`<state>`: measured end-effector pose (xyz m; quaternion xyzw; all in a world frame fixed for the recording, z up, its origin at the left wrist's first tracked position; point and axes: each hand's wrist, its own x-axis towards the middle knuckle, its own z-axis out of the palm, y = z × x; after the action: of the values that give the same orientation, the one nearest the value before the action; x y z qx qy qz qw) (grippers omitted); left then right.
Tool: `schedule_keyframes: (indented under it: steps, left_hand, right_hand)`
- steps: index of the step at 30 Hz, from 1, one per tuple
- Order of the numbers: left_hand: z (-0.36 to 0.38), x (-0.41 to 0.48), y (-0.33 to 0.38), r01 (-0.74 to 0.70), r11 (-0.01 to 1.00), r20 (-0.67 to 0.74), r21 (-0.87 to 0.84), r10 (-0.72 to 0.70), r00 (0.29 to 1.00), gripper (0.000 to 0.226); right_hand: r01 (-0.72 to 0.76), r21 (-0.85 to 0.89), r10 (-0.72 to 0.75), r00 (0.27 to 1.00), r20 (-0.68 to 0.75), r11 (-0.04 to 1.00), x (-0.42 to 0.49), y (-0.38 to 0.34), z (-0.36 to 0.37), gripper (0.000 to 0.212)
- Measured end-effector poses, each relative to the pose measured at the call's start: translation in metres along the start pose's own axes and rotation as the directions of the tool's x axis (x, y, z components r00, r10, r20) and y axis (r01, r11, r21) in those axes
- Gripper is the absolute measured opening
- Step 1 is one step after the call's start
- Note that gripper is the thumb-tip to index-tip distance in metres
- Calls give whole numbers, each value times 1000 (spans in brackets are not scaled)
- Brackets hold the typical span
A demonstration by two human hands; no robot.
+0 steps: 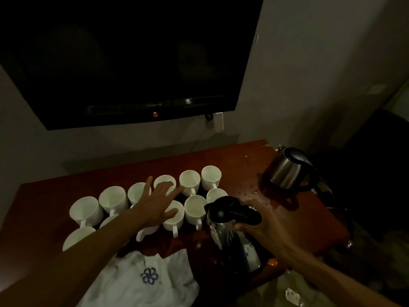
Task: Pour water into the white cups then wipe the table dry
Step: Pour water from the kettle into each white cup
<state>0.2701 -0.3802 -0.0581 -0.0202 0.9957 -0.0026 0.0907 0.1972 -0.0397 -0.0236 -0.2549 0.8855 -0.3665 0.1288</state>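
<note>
Fingers point(164, 186) of left hand point(157, 203) over white cups point(189, 181)

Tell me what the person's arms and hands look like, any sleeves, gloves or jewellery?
The left hand and right hand are ungloved, and the arms are bare with no sleeves in view. No watch or ring shows in this dim light.

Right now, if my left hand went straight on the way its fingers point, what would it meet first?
Probably the back-row white cup just ahead of your left hand. Height is unclear, so it might pass above the rim toward the wall.
</note>
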Motion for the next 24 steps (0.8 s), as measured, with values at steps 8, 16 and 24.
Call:
schedule_keyframes:
  steps: [8,16,24]
  left_hand:
    - [2,14,-20,-165,985,-76,58,169,983,72]
    - [11,31,-25,-274,961,-63,-29,272,960,80]
    - [26,45,-31,-310,945,-46,-99,307,951,82]
  right_hand:
    - [-76,-102,67,994,-88,992,2,-22,11,61]
    - [-107,-147,101,993,-54,983,17,-34,17,58]
    - [-131,-177,125,991,-46,975,26,-37,19,62]
